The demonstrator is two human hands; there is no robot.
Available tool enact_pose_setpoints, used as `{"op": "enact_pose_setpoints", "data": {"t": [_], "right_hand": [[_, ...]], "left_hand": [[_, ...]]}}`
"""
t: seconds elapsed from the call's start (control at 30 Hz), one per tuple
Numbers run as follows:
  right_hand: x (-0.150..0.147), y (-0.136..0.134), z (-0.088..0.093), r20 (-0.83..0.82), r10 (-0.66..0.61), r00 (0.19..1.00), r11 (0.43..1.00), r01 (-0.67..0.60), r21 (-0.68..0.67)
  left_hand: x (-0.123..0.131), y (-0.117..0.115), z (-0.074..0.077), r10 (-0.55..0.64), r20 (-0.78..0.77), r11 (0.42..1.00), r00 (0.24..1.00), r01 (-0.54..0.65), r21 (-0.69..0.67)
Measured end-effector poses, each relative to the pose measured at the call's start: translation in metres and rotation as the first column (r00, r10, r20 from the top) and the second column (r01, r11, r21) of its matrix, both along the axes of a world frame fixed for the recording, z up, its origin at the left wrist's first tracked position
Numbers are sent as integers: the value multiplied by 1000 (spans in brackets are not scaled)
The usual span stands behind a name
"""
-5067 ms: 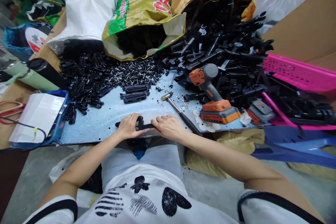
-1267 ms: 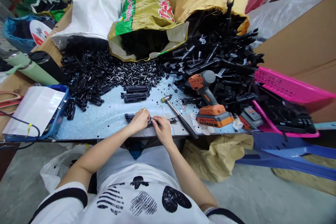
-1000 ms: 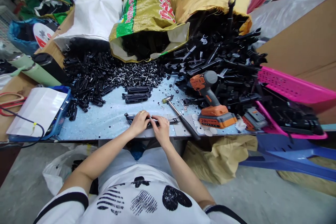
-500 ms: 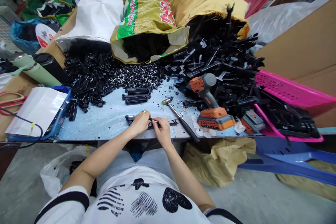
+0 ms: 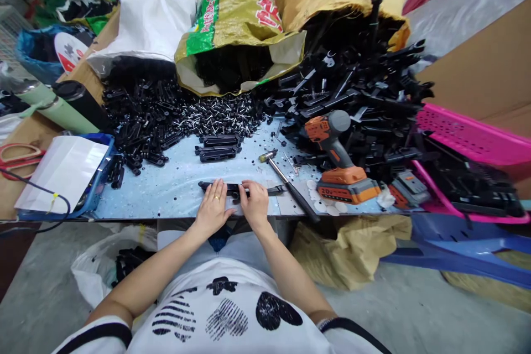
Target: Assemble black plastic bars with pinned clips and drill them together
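A long, narrow black part (image 5: 233, 188) lies crosswise near the table's front edge, with a slimmer dark piece reaching out past its right end. My left hand (image 5: 212, 210) rests on its left half, fingers stretched out flat and close together, thumb pointing right. On the right half, my right hand (image 5: 254, 206) has its fingers bent over the part and gripping it; the fingertips are partly hidden. Beyond the hands, several similar black parts (image 5: 218, 149) are laid side by side. To the right lies a hammer (image 5: 291, 187) with a dark handle.
An orange cordless driver (image 5: 336, 157) stands beside the hammer. Heaps of black parts (image 5: 141, 121) and silver pins (image 5: 219, 116) spread in front of open sacks (image 5: 244, 16). A pink basket (image 5: 477, 138) is on the right, a blue tray (image 5: 93, 193) on the left.
My left hand has gone from bent fingers over the middle of the part to lying flat on its left half. My right hand stays on the right half. The view has shifted slightly.
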State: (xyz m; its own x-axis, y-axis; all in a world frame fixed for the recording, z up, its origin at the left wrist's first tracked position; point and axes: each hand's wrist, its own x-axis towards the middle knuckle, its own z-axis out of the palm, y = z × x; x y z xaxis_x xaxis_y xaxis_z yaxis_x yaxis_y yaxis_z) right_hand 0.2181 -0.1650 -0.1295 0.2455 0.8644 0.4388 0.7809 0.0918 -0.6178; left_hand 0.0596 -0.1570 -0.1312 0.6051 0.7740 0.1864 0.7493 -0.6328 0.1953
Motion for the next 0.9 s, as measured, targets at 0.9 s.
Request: {"op": "enact_pose_setpoints", "data": {"t": [0.9], "right_hand": [[110, 143, 30, 78, 42, 996, 974, -24, -226]], "left_hand": [[-54, 46, 7, -51, 441, 957, 896, -82, 277]]}}
